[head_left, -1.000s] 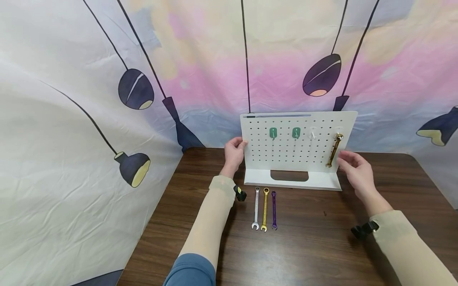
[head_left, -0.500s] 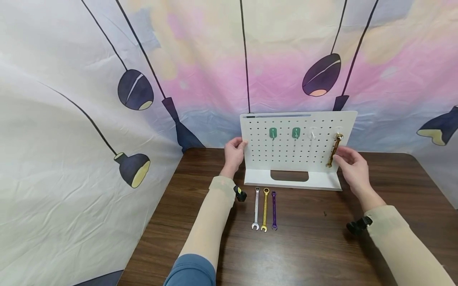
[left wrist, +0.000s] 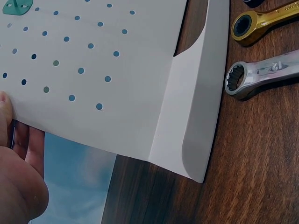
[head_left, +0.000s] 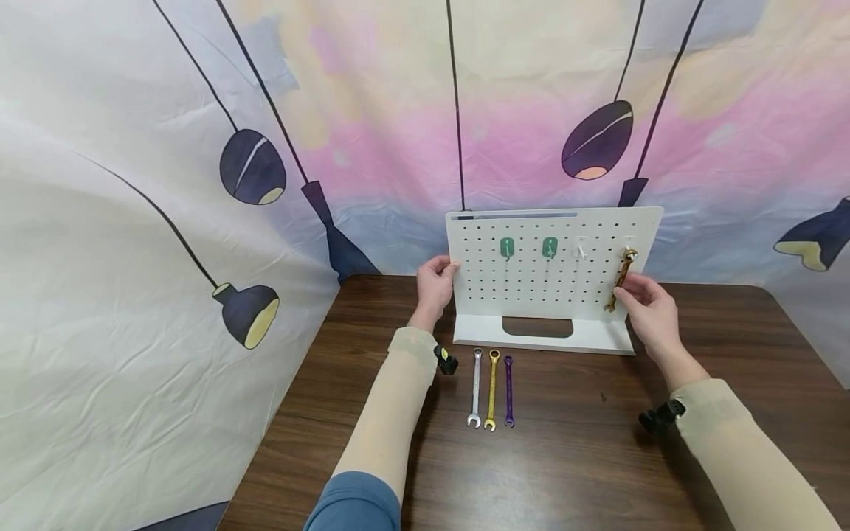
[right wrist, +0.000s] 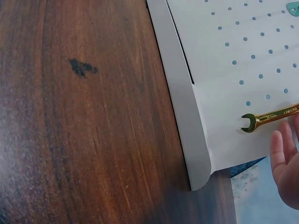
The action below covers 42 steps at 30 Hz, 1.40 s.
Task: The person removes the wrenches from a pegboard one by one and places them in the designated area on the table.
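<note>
Head view high and forward; both wrist views close on pegboard.

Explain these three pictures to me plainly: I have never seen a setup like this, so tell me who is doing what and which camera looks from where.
A person works with bare hands; no machine. The wide picture comes from a camera on the head, the two close ones from cameras on each wrist. On the wooden table stands a white pegboard. The left hand grips its left edge. The right hand touches a gold wrench hanging on the board's rightmost hook; whether it pinches it is unclear. In front lie three more wrenches: silver, yellow, purple.
</note>
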### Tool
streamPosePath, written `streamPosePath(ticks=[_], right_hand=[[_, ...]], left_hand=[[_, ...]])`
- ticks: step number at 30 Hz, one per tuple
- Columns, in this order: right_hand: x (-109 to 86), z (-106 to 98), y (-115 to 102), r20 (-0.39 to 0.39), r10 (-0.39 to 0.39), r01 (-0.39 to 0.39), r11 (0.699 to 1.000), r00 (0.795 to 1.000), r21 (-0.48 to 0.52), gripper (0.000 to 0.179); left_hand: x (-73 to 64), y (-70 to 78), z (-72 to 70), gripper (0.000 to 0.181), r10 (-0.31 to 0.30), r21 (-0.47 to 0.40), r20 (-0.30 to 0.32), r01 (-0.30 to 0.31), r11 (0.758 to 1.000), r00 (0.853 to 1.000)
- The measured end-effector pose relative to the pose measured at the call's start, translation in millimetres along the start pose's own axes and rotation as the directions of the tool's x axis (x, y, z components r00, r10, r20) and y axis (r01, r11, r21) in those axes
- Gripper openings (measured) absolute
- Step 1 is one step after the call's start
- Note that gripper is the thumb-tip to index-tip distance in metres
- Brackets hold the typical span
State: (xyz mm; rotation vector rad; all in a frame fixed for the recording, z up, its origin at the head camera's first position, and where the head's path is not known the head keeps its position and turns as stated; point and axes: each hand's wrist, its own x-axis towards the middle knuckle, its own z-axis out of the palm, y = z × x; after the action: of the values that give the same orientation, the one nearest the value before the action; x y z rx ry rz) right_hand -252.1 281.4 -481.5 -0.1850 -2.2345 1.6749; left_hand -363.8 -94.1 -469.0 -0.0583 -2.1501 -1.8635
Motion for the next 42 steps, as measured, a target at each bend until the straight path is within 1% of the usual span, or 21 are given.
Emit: streamPosePath(ticks=[13,19,23,29,33,37,42], right_hand=[[0.4,4,5,-0.021,0.018,-0.017,1.000,1.000,0.023,0.041],[1.1,6,6,-0.013,0.044,-0.044,0.999,0.999,0.020,0.044],[-0.2,5,5,-0.014,0.064,-0.064,0.998,0.998,0.016,0.044],[-0.8,2,6,-0.009,0.068,-0.068,0.997,0.998,0.024,0.036],[-2.6,-1,7,0.000,0.066,-0.066,0.998,0.998,0.006,0.032],[-7.0,-4,7,0.018,0.063,-0.063,0.998,0.998,-0.009,0.037],[-13.9,-7,6,0.051,0.046,-0.045,0.999,0.998,-0.011,0.042]], left_hand=[[-1.0,0.6,-0.6,0.014,-0.009,0.017,0.000,0.009,1.000,1.000],[-1.2,1.0,-0.1,0.014,-0.013,0.022,-0.011,0.013,1.000,1.000],[-1.3,1.1,0.0,0.013,-0.010,0.021,-0.006,0.011,1.000,1.000],[-1.2,0.7,-0.3,0.014,-0.008,0.019,0.004,0.008,1.000,1.000],[-0.8,0.0,-0.2,0.014,-0.003,0.018,0.006,0.003,1.000,1.000],[-1.3,0.1,-0.3,0.014,0.000,0.021,0.007,0.000,1.000,1.000],[-2.1,0.3,-0.3,0.014,-0.014,0.027,0.003,0.014,1.000,1.000]])
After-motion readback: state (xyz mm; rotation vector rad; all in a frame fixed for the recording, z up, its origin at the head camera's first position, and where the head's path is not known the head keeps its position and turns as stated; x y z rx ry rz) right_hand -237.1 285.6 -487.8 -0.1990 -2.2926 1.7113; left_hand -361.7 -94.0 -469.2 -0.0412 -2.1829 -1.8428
